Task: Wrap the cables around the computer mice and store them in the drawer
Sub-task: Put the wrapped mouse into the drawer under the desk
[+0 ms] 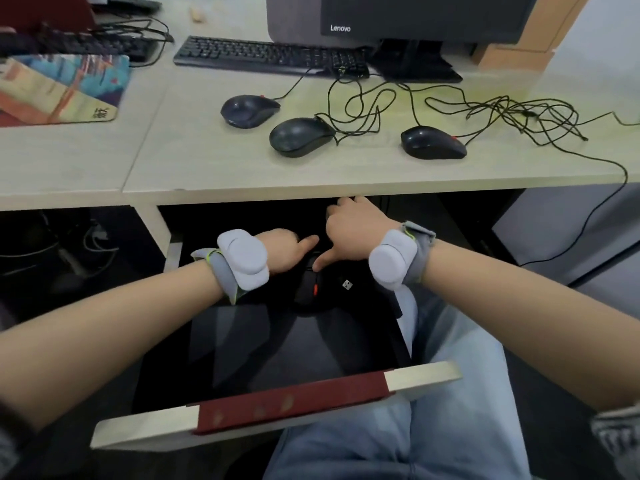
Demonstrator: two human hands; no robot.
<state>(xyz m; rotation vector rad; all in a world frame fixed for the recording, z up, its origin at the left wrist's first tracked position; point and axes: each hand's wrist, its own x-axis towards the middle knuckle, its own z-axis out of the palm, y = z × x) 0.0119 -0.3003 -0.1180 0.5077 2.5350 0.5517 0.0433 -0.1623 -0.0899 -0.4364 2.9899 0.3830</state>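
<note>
A black mouse [309, 289] with an orange wheel lies in the open dark drawer [242, 344], its USB plug [347, 284] beside it. My left hand [282, 249] hovers at the mouse's far end with curled fingers and the thumb out; what the fingers grip is hidden. My right hand [356, 228] is just right of it, fingers spread toward the desk's underside, thumb tip touching the mouse. Three more black mice sit on the desk: left mouse [250, 110], middle mouse [301, 136], right mouse [433, 143], with loose tangled cables [519, 112].
The drawer front [422, 377], pale wood with a red strip, juts over my lap. On the desk stand a keyboard [270, 55], a Lenovo monitor [415, 15] and a colourful mouse pad [59, 88]. One cable hangs over the desk's right edge [620, 181].
</note>
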